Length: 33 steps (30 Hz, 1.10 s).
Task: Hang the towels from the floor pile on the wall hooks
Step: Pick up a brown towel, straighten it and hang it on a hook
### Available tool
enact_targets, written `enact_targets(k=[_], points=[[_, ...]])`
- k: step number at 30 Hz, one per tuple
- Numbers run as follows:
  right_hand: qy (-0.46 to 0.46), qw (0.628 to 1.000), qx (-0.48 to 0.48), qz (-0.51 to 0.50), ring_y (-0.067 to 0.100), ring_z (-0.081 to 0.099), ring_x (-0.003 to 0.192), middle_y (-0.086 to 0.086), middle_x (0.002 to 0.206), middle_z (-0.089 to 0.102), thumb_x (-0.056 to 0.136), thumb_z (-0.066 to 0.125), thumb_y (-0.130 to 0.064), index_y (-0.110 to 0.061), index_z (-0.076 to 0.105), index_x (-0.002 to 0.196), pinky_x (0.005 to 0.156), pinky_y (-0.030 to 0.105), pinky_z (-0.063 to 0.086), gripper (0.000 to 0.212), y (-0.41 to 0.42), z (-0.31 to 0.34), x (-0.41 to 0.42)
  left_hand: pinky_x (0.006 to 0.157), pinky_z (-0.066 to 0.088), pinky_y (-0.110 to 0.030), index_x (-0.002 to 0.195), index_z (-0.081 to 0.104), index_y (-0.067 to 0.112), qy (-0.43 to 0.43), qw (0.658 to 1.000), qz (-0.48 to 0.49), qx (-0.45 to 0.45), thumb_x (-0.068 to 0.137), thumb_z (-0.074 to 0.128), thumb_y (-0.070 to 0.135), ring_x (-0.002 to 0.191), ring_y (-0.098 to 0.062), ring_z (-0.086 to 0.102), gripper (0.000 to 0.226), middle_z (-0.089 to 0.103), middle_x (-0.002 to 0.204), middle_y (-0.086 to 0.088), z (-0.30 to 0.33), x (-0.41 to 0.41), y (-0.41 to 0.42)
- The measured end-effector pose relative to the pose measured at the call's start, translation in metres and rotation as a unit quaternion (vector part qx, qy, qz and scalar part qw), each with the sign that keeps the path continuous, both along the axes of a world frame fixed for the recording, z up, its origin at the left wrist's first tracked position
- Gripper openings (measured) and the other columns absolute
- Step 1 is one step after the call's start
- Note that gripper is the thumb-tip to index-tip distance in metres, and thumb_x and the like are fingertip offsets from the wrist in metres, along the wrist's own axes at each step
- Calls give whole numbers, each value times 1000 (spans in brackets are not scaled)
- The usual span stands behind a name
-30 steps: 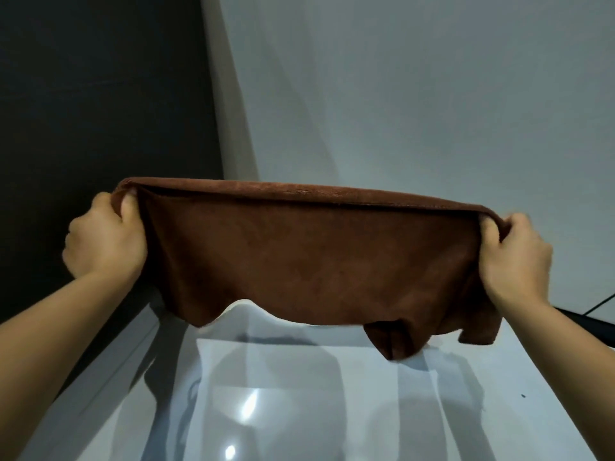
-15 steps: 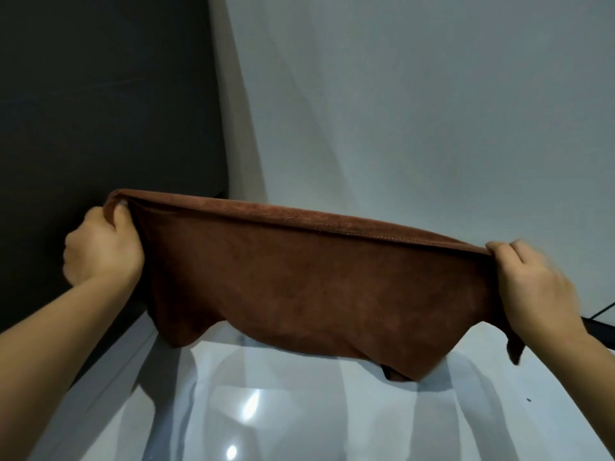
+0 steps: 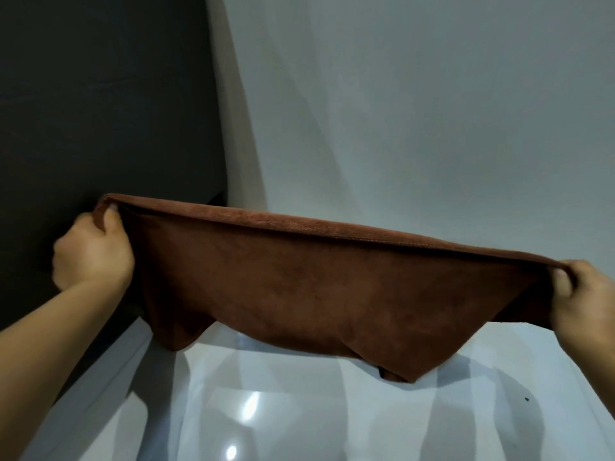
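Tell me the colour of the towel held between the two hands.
Plain brown towel, no pattern; the head view shows it.

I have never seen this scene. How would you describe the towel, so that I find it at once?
Look where the dark wall meets the pale wall, above the glossy white floor. Stretched across that corner hangs the brown towel, its top edge gripped by the left hand and the right hand. It is the only brown cloth there.

Left hand (image 3: 95, 252) raised and fisted, right hand (image 3: 580, 299) lower, pinching, both arms outstretched
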State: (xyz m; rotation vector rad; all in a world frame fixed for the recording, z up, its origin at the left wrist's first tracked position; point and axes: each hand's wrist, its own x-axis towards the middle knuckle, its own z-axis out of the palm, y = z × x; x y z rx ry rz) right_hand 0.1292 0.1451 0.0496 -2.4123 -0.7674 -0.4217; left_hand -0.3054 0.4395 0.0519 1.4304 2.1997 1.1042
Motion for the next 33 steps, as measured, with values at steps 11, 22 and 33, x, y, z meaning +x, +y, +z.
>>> enact_targets(k=[11,22,33], points=[[192,976,68,-73,44,56,60,28,63,53,62,44,-90,-1,52,64,63,55,52,89,-11,-22,55,77,50,-53,86,45,22,2,1000,-17,-21,93,27,57,76,-35,58,40,57,85,-14,5,-2,-3],[608,785,103,62,18,56,36,11,48,58,88,56,-28,-5,55,75,39,24,49,26,64,67,-62,70,47,-37,100,54,5,-353,887,-101,-279,85,58,22,76,-28,57,24,60,87,-13,26,44,-36],[638,703,172,264,18,52,62,8,70,48,90,57,-33,-14,50,75,54,26,53,25,122,97,-143,43,46,-18,67,49,8,-508,776,-308,-211,89,45,5,49,-18,49,22,49,50,-5,68,112,-73]])
